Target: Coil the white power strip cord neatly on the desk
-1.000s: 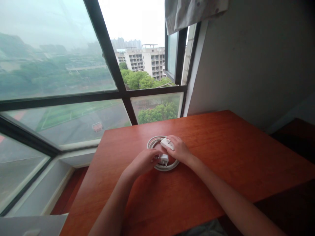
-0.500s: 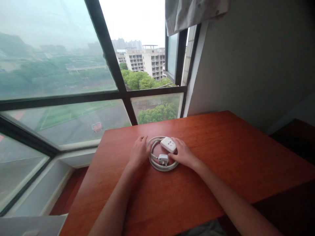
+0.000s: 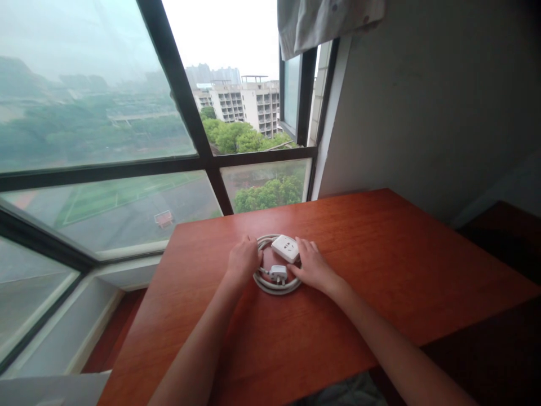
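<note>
A white extension cord (image 3: 276, 291) lies coiled in a ring on the reddish-brown wooden table (image 3: 372, 254). Its rectangular socket block (image 3: 285, 248) rests on the upper right part of the ring, holes facing up. Inside the lower part of the coil sits the white plug (image 3: 278, 273), prongs toward me. My left hand (image 3: 244, 260) is closed round the left side of the coil, its fingertips partly hidden. On the right side, my right hand (image 3: 313, 266) grips the coil beside the socket block, with the thumb near the plug.
Beyond the table's far edge stands a dark-framed window (image 3: 211, 163), one pane of it swung outward. A grey wall (image 3: 406, 113) rises at the right, and a curtain (image 3: 325, 22) hangs at the top. The table's left edge drops to the floor.
My left hand's fingers have curled in from a looser, spread pose onto the coil's left side. My right hand stays at the coil's right side. The view has shifted slightly.
</note>
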